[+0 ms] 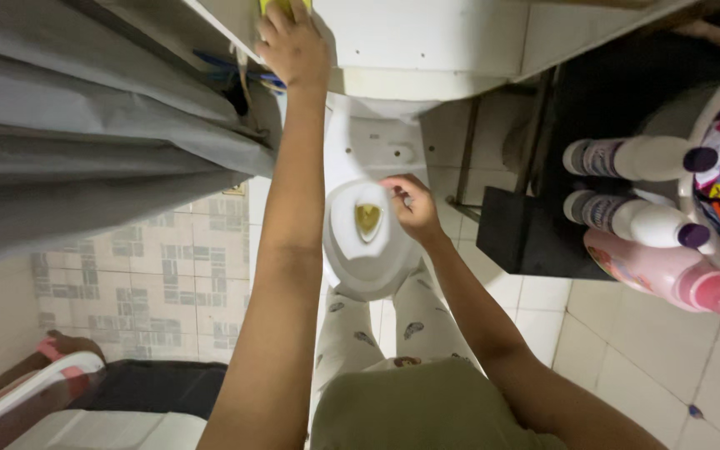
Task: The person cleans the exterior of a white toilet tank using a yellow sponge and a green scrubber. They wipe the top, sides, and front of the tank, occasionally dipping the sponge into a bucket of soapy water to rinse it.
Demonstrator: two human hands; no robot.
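Observation:
My left hand (pixel 293 46) reaches far forward and presses flat on a yellow sponge (pixel 281 6) at the top edge of the white toilet tank (pixel 427 37); only a sliver of the sponge shows. My right hand (pixel 411 205) hovers over the right rim of the white toilet bowl (pixel 360 267), which holds yellowish water (pixel 368 220). Its fingers are curled together; whether they pinch something small is unclear. My legs in patterned trousers stand right against the bowl.
A grey curtain (pixel 85 142) hangs along the left. At right a shelf carries two white bottles with purple caps (pixel 635 158) (pixel 635 218) and a pink bottle (pixel 677 275), beside a black box (pixel 535 237). A pink slipper (pixel 56 346) lies on the patterned floor tiles.

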